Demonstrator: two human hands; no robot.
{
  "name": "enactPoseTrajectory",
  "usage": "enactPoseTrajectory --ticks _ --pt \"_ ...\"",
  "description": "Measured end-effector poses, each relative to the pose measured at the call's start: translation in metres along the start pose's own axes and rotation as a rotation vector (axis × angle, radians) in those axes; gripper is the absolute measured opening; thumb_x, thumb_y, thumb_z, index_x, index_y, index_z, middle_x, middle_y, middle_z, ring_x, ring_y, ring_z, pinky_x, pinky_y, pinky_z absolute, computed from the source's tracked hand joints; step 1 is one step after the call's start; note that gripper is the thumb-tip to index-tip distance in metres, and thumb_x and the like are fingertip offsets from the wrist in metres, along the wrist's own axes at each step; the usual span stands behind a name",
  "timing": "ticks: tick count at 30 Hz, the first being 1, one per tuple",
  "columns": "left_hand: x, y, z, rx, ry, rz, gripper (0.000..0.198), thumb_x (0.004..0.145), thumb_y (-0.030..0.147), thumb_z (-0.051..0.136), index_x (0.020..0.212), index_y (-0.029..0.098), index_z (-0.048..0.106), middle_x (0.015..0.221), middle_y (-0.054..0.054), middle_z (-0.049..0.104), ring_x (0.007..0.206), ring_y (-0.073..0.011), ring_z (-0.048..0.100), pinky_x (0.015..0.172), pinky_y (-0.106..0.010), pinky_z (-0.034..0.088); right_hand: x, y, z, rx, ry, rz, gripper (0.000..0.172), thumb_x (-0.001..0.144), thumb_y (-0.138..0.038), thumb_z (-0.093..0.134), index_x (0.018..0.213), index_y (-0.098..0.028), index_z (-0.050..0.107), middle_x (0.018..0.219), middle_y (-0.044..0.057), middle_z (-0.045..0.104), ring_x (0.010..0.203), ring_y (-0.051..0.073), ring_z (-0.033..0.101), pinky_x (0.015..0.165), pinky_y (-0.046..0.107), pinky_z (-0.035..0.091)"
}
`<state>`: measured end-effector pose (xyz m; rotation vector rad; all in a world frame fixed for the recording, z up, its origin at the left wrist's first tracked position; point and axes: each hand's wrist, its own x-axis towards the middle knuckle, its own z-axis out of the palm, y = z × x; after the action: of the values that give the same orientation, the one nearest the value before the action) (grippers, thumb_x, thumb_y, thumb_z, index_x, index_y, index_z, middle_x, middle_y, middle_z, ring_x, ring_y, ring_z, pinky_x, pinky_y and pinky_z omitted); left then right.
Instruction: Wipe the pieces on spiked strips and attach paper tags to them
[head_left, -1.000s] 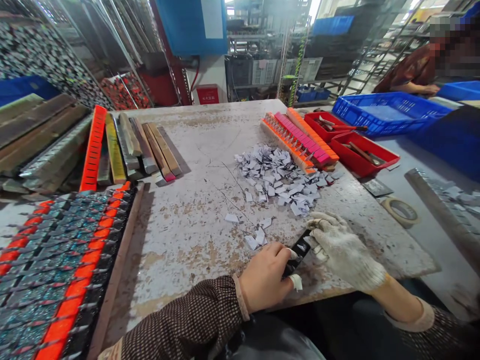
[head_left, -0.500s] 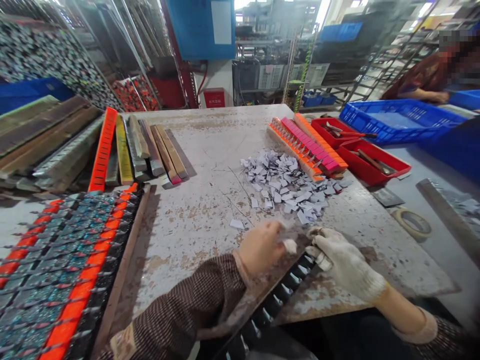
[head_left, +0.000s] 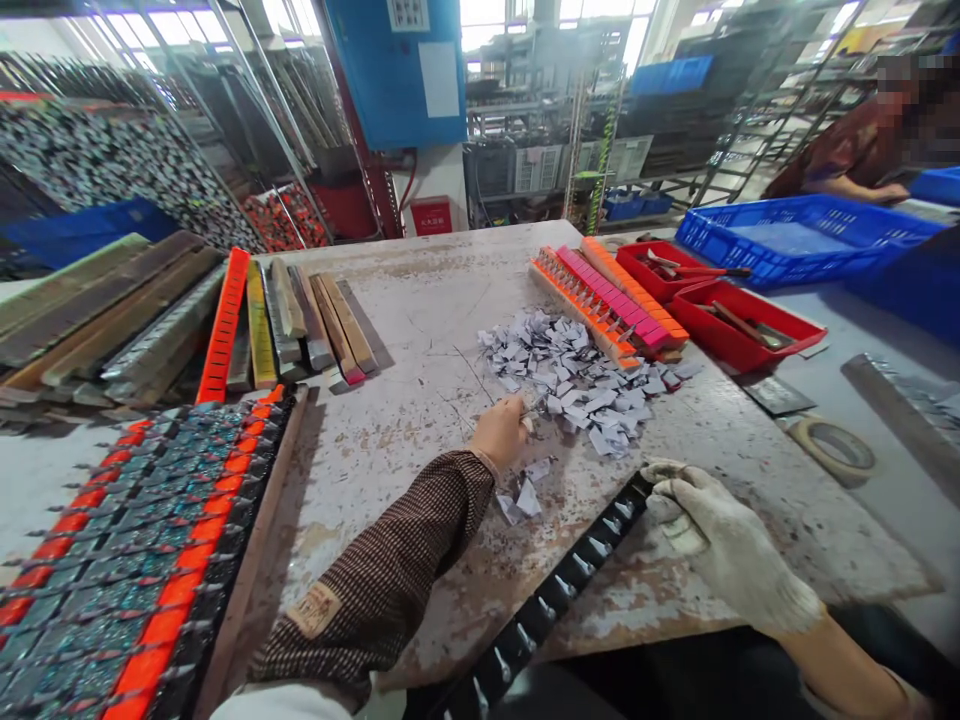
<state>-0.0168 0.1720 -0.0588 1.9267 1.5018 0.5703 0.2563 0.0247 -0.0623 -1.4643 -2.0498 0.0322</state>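
My left hand [head_left: 504, 432] reaches out to the near left edge of a heap of small white paper pieces [head_left: 596, 400]. Its fingers are curled together, and whatever is between them is too small or hidden to make out. In a white knit glove, my right hand [head_left: 720, 535] grips the far end of a long black bar [head_left: 551, 592]. Small silver pointed pieces sit in a row along that bar, which slants across the table's front edge toward me. A few loose paper pieces [head_left: 525, 495] lie between my left forearm and the bar.
At left lie a rack of glittery pieces with orange strips [head_left: 202, 525] and wooden bars [head_left: 341, 320]. Orange and pink bars [head_left: 615, 300], red trays [head_left: 750, 325], a tape roll [head_left: 832, 447] and a blue crate [head_left: 802, 240] stand at right. A co-worker's arm [head_left: 855, 188] shows beyond.
My left hand has moved away from the bar's far end, forward and left to the paper heap. Several paper pieces now show near its wrist. My right hand keeps hold of the bar.
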Motion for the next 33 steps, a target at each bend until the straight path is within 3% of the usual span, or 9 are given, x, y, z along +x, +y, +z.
enactPoseTrajectory --ticks 3,7,11,16,21,26,30,33 --pt "-0.011 -0.011 0.000 -0.234 -0.017 -0.040 0.003 0.086 0.017 0.064 0.088 0.016 0.062 0.086 -0.005 0.068 0.087 -0.0207 0.068 0.080 -0.033 0.057 0.013 -0.006 -0.001 -0.029 -0.012 -0.038 0.019 0.097 -0.027 0.048 0.090 -0.026 0.065 0.114 0.011 0.069 0.109 0.029 0.067 0.092 0.044 0.058" --pt "-0.031 -0.010 0.005 -0.546 -0.087 -0.065 0.025 0.081 0.035 0.074 0.087 0.015 0.061 0.077 -0.002 0.066 0.069 -0.0157 0.066 0.065 -0.031 0.059 0.043 -0.019 0.011 -0.054 -0.034 -0.085 0.016 0.093 -0.021 0.054 0.104 -0.024 0.066 0.124 0.012 0.067 0.124 0.030 0.060 0.106 0.048 0.050" --pt "-0.050 0.000 0.006 -0.756 -0.153 -0.054 0.043 0.073 0.050 0.081 0.087 0.015 0.062 0.078 -0.003 0.066 0.066 -0.0151 0.065 0.063 -0.031 0.060 0.078 -0.031 0.034 -0.085 -0.065 -0.112 0.020 0.094 -0.030 0.058 0.108 -0.019 0.067 0.123 0.015 0.067 0.119 0.032 0.061 0.104 0.048 0.050" --pt "-0.058 0.006 0.017 -0.859 -0.144 -0.038 0.030 0.072 0.034 0.080 0.084 0.015 0.060 0.078 0.000 0.063 0.068 -0.0130 0.061 0.061 -0.026 0.057 0.098 -0.033 0.049 -0.048 -0.085 -0.126 0.015 0.096 -0.029 0.055 0.092 -0.022 0.067 0.104 0.007 0.071 0.093 0.021 0.066 0.087 0.033 0.055" --pt "-0.056 0.002 0.033 -0.865 -0.137 -0.048 0.021 0.072 0.018 0.074 0.085 0.016 0.058 0.079 0.000 0.063 0.066 -0.0117 0.060 0.060 -0.024 0.054 0.077 -0.013 0.023 -0.037 -0.026 -0.064 0.024 0.101 -0.028 0.042 0.098 -0.022 0.066 0.108 0.008 0.070 0.090 0.020 0.066 0.080 0.033 0.055" --pt "-0.060 0.005 0.033 -0.847 -0.161 -0.045 0.020 0.073 0.016 0.069 0.090 0.016 0.057 0.079 0.002 0.061 0.062 -0.0109 0.059 0.057 -0.023 0.054 0.037 0.008 -0.016 -0.076 0.013 -0.011 0.020 0.098 -0.029 0.047 0.097 -0.023 0.066 0.109 0.009 0.070 0.098 0.024 0.067 0.085 0.039 0.056" --pt "-0.068 0.017 0.033 -0.828 -0.218 -0.014 0.014 0.076 0.019 0.067 0.087 0.017 0.058 0.079 0.001 0.061 0.063 -0.0112 0.060 0.059 -0.024 0.055 0.018 0.011 -0.021 -0.164 -0.007 -0.045 0.017 0.097 -0.025 0.050 0.094 -0.024 0.067 0.115 0.010 0.070 0.107 0.026 0.067 0.091 0.041 0.055" --pt "-0.075 0.023 0.038 -0.786 -0.240 -0.002 0.013 0.078 0.021 0.065 0.088 0.017 0.058 0.082 0.000 0.062 0.065 -0.0123 0.060 0.059 -0.025 0.055 0.020 0.008 -0.021 -0.247 -0.054 -0.106 0.016 0.095 -0.022 0.052 0.093 -0.021 0.068 0.114 0.012 0.071 0.115 0.029 0.064 0.100 0.046 0.050"
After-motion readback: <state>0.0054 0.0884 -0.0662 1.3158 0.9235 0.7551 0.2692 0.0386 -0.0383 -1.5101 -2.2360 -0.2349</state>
